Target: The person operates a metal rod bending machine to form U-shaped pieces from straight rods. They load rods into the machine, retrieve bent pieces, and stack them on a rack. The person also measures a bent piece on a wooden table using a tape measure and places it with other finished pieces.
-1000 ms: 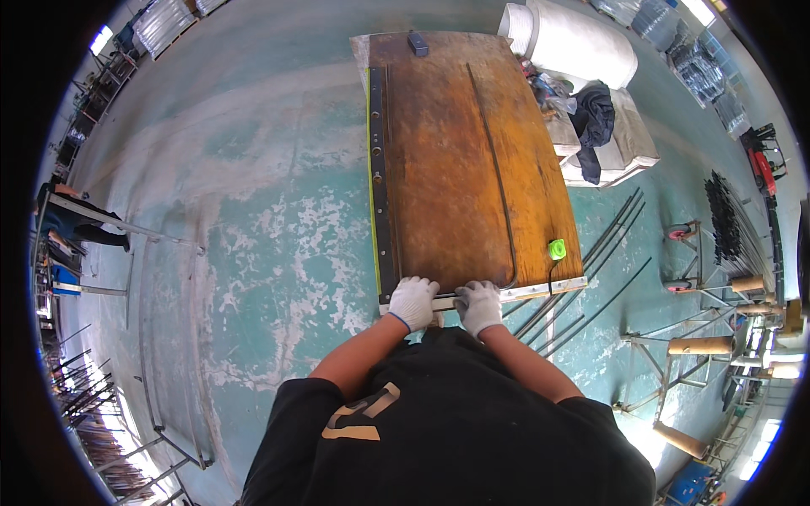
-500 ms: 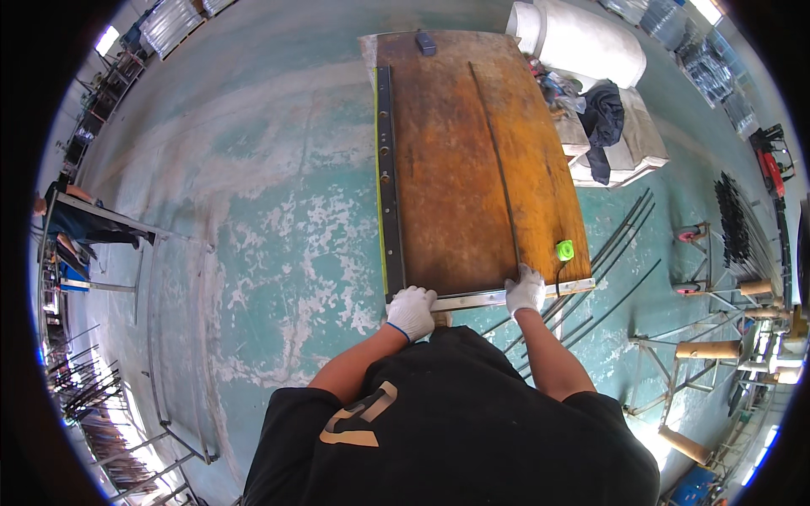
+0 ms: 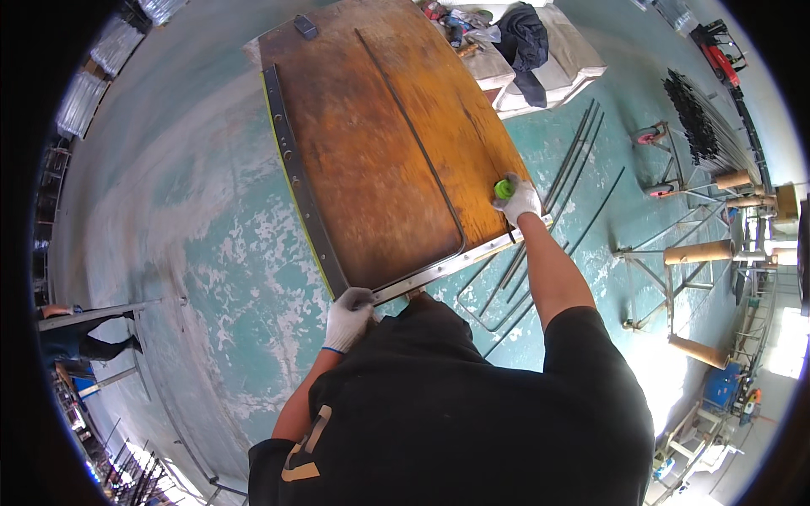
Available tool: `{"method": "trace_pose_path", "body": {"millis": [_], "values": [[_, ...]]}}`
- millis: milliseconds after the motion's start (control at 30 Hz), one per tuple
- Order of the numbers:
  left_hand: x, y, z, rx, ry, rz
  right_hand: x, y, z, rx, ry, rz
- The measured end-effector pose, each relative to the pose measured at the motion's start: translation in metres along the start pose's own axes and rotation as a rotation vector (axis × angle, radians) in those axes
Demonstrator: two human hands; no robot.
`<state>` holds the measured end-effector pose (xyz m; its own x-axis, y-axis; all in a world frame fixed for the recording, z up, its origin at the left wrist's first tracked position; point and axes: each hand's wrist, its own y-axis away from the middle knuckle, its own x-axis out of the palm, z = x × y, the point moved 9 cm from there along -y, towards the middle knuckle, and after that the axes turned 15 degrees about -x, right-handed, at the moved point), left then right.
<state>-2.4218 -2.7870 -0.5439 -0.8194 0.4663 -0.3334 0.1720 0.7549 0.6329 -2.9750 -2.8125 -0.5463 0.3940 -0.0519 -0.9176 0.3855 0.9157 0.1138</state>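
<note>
A long thin dark rod (image 3: 412, 131) lies on the rust-brown tabletop (image 3: 363, 169), its near end bent round along the near edge toward the left corner. At that corner my left hand (image 3: 348, 322), in a white glove, is closed at the end of the rod's short leg; its fingers are slightly blurred and hide the exact grip. My right hand (image 3: 523, 202), gloved too, is closed around a bright green tape measure (image 3: 504, 188) near the table's right edge. A pale metal strip with holes (image 3: 447, 263) runs along the near edge. A dark perforated bar (image 3: 302, 181) lines the left side.
A small dark box (image 3: 305, 27) sits at the table's far end. Beyond the right edge, a pale block (image 3: 561, 63) carries dark cloth (image 3: 523, 42). Several dark rods (image 3: 582, 160) lie on the green floor. Wheeled metal frames (image 3: 675, 261) stand at the right; another person (image 3: 93, 333) is at far left.
My right hand has left the rod's bend and taken hold of the green tape measure. My left hand stays at the near left corner. The view has turned, so the table appears tilted and further left.
</note>
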Motion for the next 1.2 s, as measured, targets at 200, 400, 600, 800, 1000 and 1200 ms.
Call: {"method": "trace_pose_path", "body": {"millis": [200, 400, 600, 800, 1000, 1200], "values": [[-0.066, -0.020, -0.036, -0.151, 0.606, 0.245, 0.014, 0.031, 0.130, -0.045, -0.639, -0.188], [-0.129, -0.044, -0.116, 0.046, 0.667, 0.627, 0.042, 0.115, 0.426, -0.539, -0.721, -0.241], [-0.254, -0.091, -0.081, -0.003, 0.252, 0.474, 0.133, 0.120, 0.582, -0.325, -1.094, -0.006], [-0.346, -0.096, -0.066, 0.150, -0.168, 0.280, 0.167, 0.110, 0.645, 0.115, -1.288, 0.102], [-0.398, -0.108, -0.084, 0.182, -0.308, 0.203, 0.194, 0.076, 0.680, 0.079, -0.936, 0.320], [-0.487, -0.199, -0.063, 0.073, -0.464, 0.060, 0.141, -0.036, 0.641, -0.019, -0.870, -0.198]]}}
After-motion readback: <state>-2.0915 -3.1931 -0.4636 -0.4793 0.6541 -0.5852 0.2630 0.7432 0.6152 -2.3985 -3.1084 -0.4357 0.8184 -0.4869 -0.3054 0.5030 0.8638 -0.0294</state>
